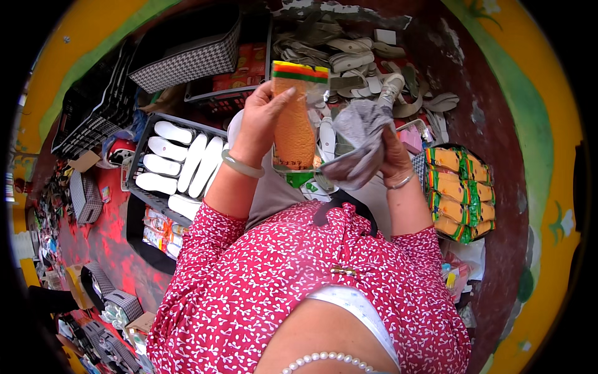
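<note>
My left hand (pixel 262 115) grips the upper left edge of a packaged insole (pixel 295 121), thumb in front. The insole is orange-brown and stands upright in a clear bag with a yellow, red and green top band. In my right hand (pixel 396 153), a crumpled grey cloth (pixel 358 143) is bunched, its folds hanging beside the bag's right edge. The cloth hides some of my right fingers. Both hands are raised in front of my lap.
A dark crate (pixel 142 144) of white insoles stands at the left, below a houndstooth basket (pixel 187 68). Loose grey-beige insoles (pixel 352 61) are heaped at the far side. Orange-and-green packets (pixel 450 184) fill a container at the right, near the wall (pixel 498 156).
</note>
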### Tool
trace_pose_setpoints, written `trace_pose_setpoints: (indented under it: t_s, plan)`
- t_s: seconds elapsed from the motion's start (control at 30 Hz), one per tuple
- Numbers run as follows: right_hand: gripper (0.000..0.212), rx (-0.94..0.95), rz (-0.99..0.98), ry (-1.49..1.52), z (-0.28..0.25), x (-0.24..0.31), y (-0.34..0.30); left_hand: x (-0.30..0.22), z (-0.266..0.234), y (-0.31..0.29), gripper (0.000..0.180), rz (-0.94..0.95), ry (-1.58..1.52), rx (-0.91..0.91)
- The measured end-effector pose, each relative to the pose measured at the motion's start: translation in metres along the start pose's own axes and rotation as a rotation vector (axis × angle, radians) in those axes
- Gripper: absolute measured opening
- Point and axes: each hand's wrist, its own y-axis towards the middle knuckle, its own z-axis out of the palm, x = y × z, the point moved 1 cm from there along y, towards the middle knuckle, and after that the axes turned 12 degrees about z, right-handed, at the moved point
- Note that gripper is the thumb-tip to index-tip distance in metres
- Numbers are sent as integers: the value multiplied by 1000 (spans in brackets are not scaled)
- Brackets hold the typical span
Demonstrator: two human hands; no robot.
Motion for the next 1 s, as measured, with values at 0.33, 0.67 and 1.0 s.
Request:
trace_pose_setpoints:
  t_s: [0.33, 0.67, 1.0]
  plan:
    - [29, -178, -124, -186, 31, -21, 41, 29, 39, -15, 15, -74, 122, 56]
    - [19, -380, -166, -514, 29, -8, 30, 38, 14, -9, 16, -13, -45, -142]
    - [62, 58, -66, 86, -14, 15, 8, -4, 2, 4, 16, 136, 94, -145]
